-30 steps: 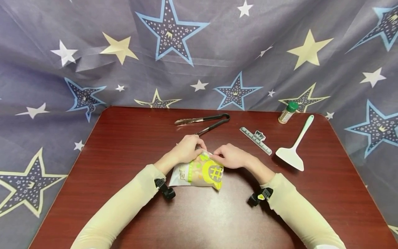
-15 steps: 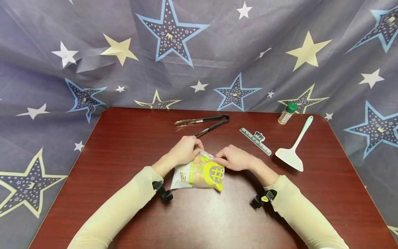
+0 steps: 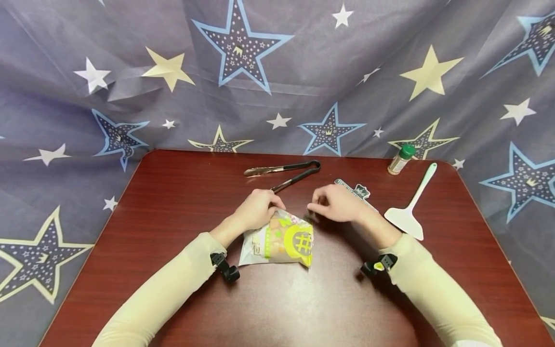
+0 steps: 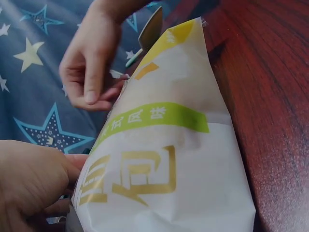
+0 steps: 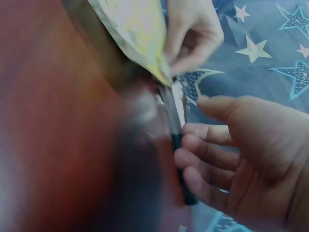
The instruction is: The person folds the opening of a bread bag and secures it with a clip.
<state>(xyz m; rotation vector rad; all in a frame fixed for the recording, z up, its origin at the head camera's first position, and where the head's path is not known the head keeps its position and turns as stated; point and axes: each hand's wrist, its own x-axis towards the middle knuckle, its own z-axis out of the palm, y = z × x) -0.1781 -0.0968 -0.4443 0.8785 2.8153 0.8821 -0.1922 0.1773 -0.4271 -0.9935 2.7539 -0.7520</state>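
A white and yellow-green plastic bread bag (image 3: pixel 277 246) rests on the table, with gold lettering across its front in the left wrist view. My left hand (image 3: pixel 257 208) pinches the bag's upper edge between thumb and fingers. Off to the bag's right, my right hand (image 3: pixel 340 202) is apart from it, fingers loosely bent. The right wrist view shows nothing in that right hand (image 5: pixel 256 150). It hovers beside the long-barred clip (image 3: pixel 361 191), hiding part of its striped bar in the head view.
Black-handled metal tongs (image 3: pixel 299 176) lie spread behind the bag. A green-capped seasoning jar (image 3: pixel 401 160) stands at the back right, near a white spatula (image 3: pixel 405 218) with a pale green handle. A star-patterned cloth (image 3: pixel 277 77) hangs behind the table (image 3: pixel 173 193).
My right hand has let go of the bag's upper edge and moved right and away, toward the clip. My left hand keeps its pinch, and the bag stays nearly in place.
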